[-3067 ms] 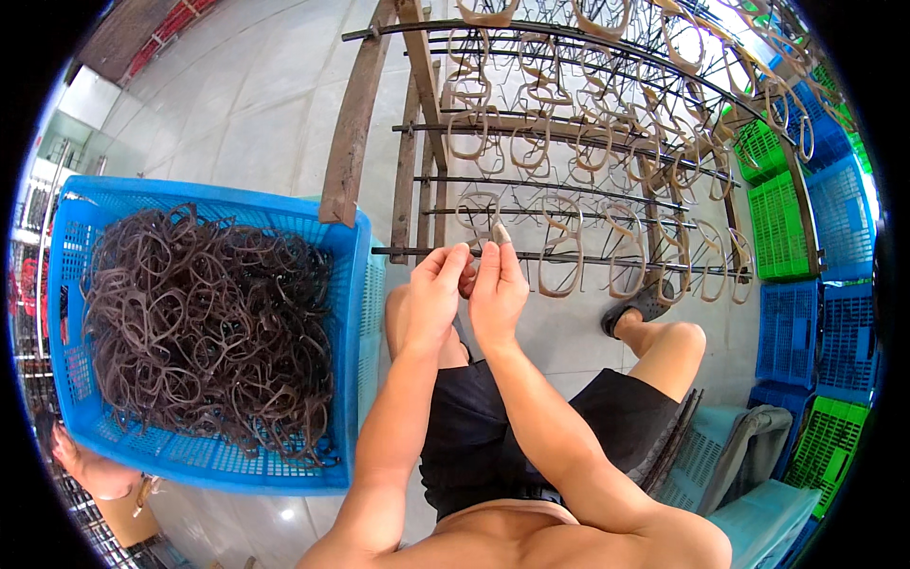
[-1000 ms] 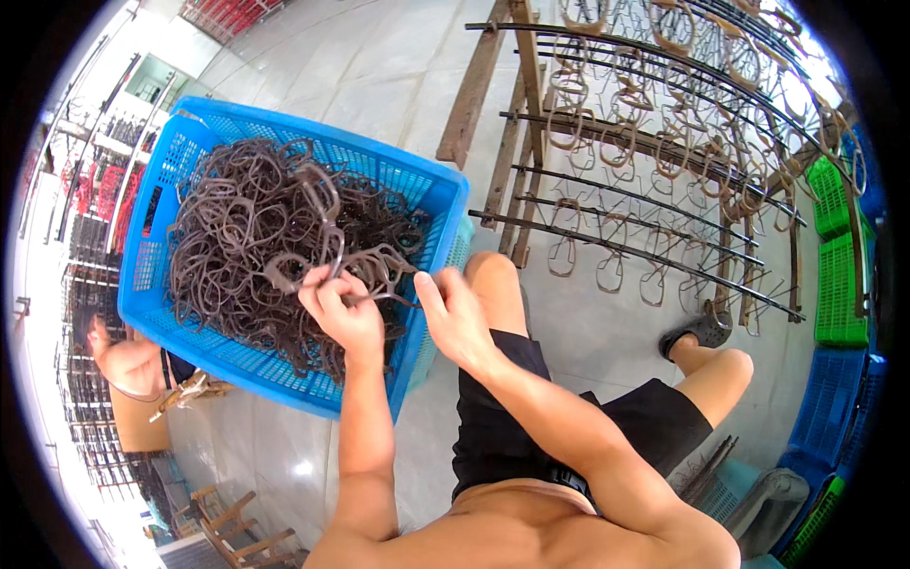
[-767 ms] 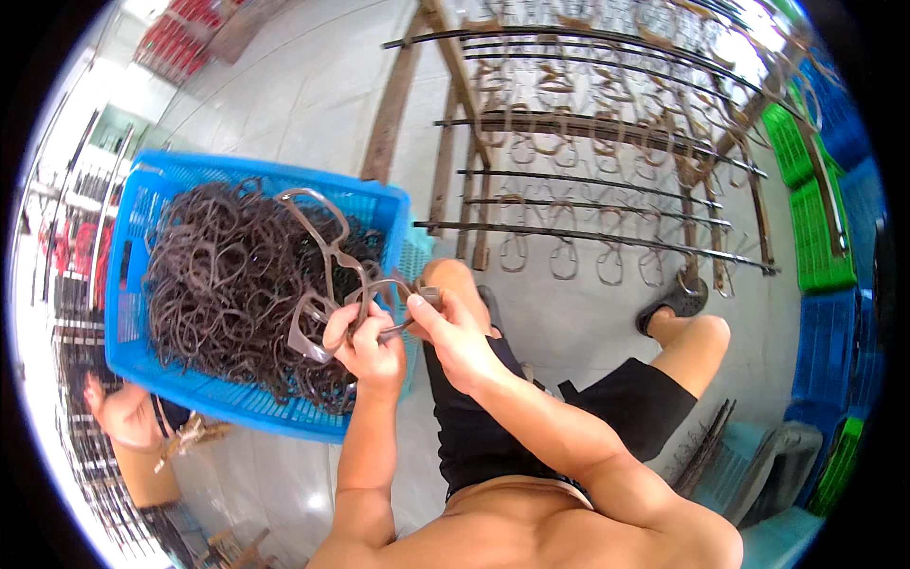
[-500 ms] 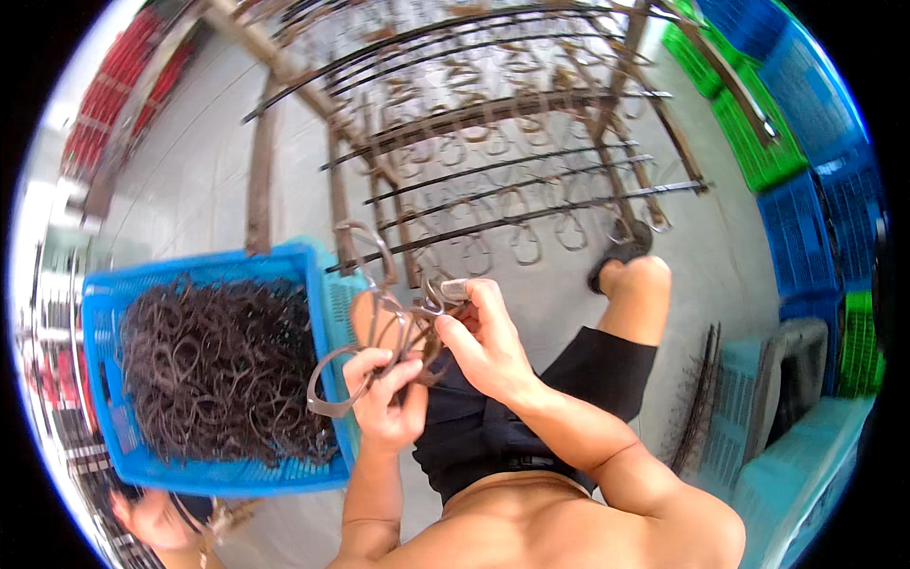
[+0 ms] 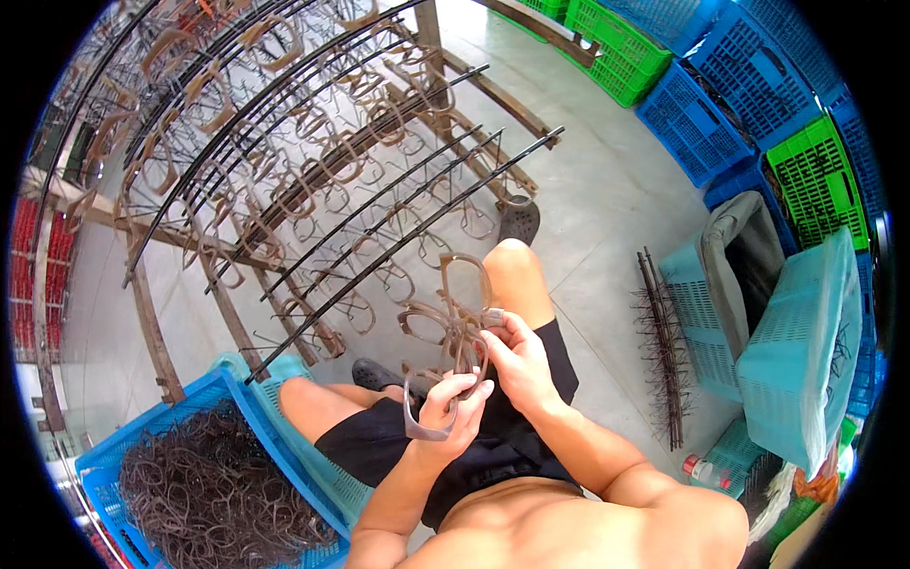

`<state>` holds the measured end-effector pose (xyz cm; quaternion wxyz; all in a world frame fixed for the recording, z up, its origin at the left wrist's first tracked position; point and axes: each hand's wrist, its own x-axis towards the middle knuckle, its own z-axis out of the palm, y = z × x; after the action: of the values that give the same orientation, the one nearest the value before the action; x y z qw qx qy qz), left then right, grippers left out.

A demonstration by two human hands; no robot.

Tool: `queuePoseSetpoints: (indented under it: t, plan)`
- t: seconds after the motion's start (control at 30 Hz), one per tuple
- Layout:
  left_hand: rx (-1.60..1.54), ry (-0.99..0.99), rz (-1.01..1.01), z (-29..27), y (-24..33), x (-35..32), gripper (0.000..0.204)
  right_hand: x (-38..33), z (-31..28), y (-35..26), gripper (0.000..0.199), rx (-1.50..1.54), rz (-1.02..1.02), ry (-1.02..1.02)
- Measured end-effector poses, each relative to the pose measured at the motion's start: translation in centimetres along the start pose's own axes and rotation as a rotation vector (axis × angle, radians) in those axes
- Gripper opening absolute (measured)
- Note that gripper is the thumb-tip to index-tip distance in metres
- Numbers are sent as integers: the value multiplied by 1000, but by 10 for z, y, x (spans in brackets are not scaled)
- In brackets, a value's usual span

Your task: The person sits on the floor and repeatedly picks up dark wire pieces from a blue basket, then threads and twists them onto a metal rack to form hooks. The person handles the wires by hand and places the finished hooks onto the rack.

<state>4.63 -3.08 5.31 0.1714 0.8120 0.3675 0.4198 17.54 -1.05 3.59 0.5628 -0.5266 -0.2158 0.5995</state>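
A bunch of thin, brownish-grey loop-shaped pieces (image 5: 425,325) hangs between my two hands above my lap. My left hand (image 5: 453,415) is closed around the lower part of the bunch, with one broad loop sticking out beside its fingers. My right hand (image 5: 521,362) pinches the bunch from the right with thumb and fingers. Where the pieces cross between the fingers, I cannot make out single ones. To the lower left, a blue basket (image 5: 248,391) holds a tangled heap of similar dark loops (image 5: 223,488).
Ahead stands a wooden rack (image 5: 220,322) with black rods (image 5: 417,242) carrying many hanging loops. Spiky rods (image 5: 664,351) lie on the floor at right, near a pale teal crate (image 5: 697,308). Blue crates (image 5: 697,123) and green crates (image 5: 616,47) are stacked behind.
The view has swung to the right, so rack and basket sit further left. My hands still grip the bunch, with the loops now more upright between them.
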Motion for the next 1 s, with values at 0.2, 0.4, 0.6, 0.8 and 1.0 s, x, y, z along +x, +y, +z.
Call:
queuePoseSetpoints:
  t: [0.2, 0.4, 0.6, 0.8, 1.0]
  plan:
    - [69, -22, 148, 7, -15, 12, 33, 4, -12, -35, 32, -252, 9, -18]
    - [198, 107, 173, 13, -19, 15, 40, 20, -16, -75, 28, -174, -23, -78]
    - [-363, 339, -277, -4, -19, 9, 37, 98, -66, -109, 18, -204, -541, 251]
    - [-1224, 373, -782, -28, -2, 26, 40, 213, -62, -94, 14, 195, -406, 185]
    - [-1090, 312, -952, -24, -20, 7, 39, 220, -60, -86, 15, 98, -292, 176]
